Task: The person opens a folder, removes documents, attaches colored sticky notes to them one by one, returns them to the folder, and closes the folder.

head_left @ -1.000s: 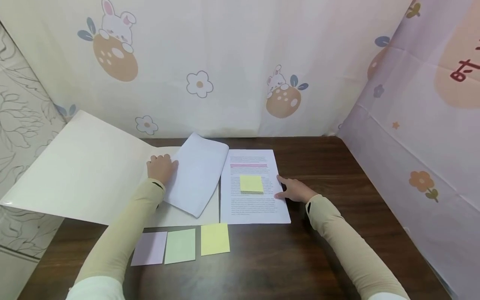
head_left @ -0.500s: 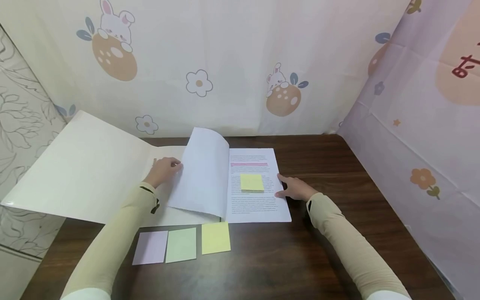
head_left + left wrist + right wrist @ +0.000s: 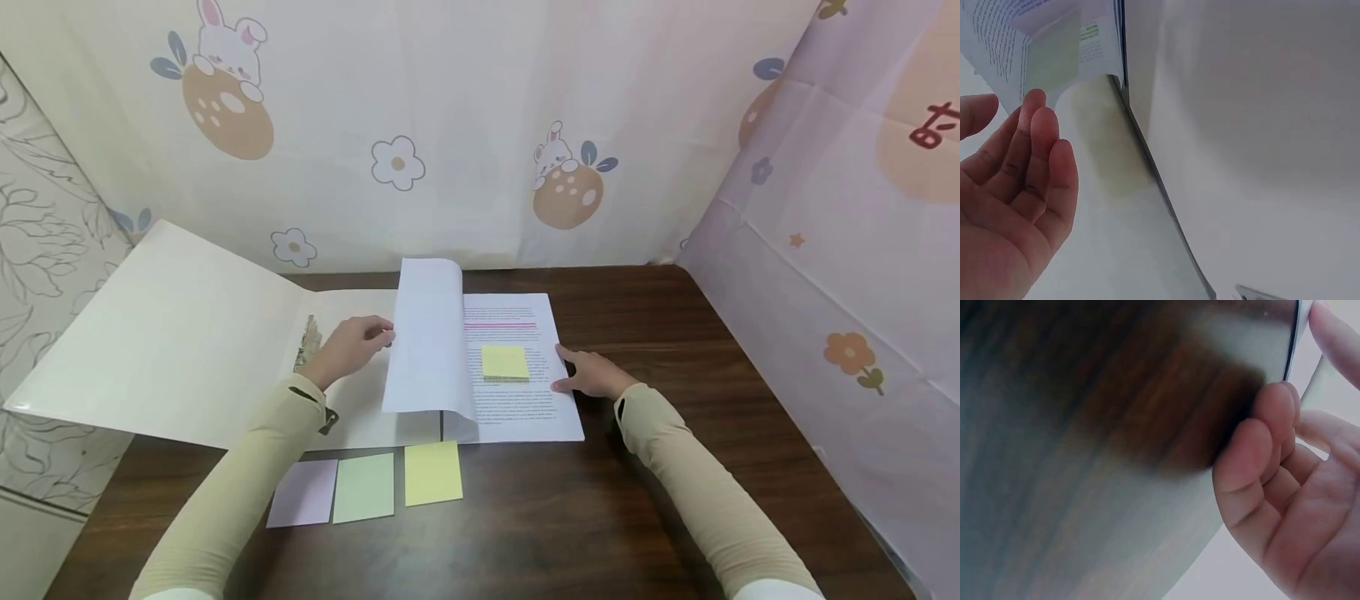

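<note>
In the head view, my left hand [image 3: 351, 346] pinches the left edge of a lifted white sheet [image 3: 427, 333], which curves upward over the open booklet. The left wrist view shows the sheet's printed underside [image 3: 991, 37] with a purple and a green note on it, just past my fingertips. To the right lies a printed page [image 3: 517, 417] with pink highlighting and a pad of yellow sticky notes [image 3: 504, 362] on it. My right hand [image 3: 595, 375] rests at that page's right edge, thumb and forefinger spread on the border.
The booklet's large white cover [image 3: 165, 333] lies folded out to the left, raised against the wall. Along the front sit purple [image 3: 303, 493], green [image 3: 364, 488] and yellow [image 3: 433, 473] square notes on the dark wooden table [image 3: 540, 517]. Patterned curtains [image 3: 465, 125] enclose the back and right.
My left hand has moved right and brought the sheet up and over toward the right, so it now stands curved. A small printed picture beside the left wrist has come into sight. My right hand stays put.
</note>
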Demonstrator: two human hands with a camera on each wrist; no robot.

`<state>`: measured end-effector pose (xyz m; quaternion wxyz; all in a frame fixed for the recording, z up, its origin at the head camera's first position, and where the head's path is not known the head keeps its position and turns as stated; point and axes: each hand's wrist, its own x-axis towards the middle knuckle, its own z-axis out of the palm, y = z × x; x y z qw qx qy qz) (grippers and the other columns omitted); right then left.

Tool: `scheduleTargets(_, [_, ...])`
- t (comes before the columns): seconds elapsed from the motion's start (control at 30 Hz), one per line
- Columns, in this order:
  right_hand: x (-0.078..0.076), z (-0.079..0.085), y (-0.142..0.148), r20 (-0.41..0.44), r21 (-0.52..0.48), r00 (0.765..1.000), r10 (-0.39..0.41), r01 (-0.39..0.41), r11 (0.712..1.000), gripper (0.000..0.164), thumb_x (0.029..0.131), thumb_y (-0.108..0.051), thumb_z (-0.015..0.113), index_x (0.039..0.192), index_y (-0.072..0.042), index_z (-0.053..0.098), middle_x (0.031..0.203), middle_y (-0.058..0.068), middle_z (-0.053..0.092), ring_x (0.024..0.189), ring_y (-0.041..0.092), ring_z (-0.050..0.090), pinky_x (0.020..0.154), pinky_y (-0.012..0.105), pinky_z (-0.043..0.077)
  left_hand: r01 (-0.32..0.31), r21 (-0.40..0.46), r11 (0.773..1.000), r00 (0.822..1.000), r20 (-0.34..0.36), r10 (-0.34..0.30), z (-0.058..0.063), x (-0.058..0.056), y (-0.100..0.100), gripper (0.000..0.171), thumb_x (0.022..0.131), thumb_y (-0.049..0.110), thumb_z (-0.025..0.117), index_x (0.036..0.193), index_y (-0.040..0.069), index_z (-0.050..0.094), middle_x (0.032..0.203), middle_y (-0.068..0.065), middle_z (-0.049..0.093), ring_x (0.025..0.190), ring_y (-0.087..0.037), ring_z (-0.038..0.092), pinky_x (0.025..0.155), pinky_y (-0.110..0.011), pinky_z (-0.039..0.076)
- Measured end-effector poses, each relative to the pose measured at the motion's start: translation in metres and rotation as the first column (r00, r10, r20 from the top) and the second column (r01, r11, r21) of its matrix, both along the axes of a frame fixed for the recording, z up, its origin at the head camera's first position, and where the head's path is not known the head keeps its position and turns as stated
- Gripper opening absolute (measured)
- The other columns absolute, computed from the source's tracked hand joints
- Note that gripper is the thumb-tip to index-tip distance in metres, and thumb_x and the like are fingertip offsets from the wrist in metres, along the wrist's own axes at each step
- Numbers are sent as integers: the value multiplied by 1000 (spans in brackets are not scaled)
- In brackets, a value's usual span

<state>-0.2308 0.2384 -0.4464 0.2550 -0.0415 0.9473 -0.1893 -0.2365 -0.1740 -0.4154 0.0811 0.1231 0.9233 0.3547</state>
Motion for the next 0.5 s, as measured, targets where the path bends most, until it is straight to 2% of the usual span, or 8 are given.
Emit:
scheduleTargets(0.33, [0, 0, 1, 3, -1, 1000, 3, -3, 1000, 88, 89, -35, 69, 155, -8, 18, 156, 25, 30, 140, 40, 36, 111, 56, 33, 43, 34, 998, 999, 4, -43, -12, 5, 22, 32, 100, 25, 52, 124, 5, 62, 103, -11, 72, 94, -23, 65, 80, -37, 53])
scheduleTargets(0.5, [0, 2, 0, -3, 5, 1000, 3, -3, 1000, 88, 90, -35, 69, 156, -8, 18, 155, 24, 31, 141, 40, 36, 110, 56, 34, 60, 25, 998, 998, -11, -59, -11, 4, 26, 35, 100, 25, 52, 129, 6, 59, 104, -12, 72, 94, -24, 66, 78, -37, 53])
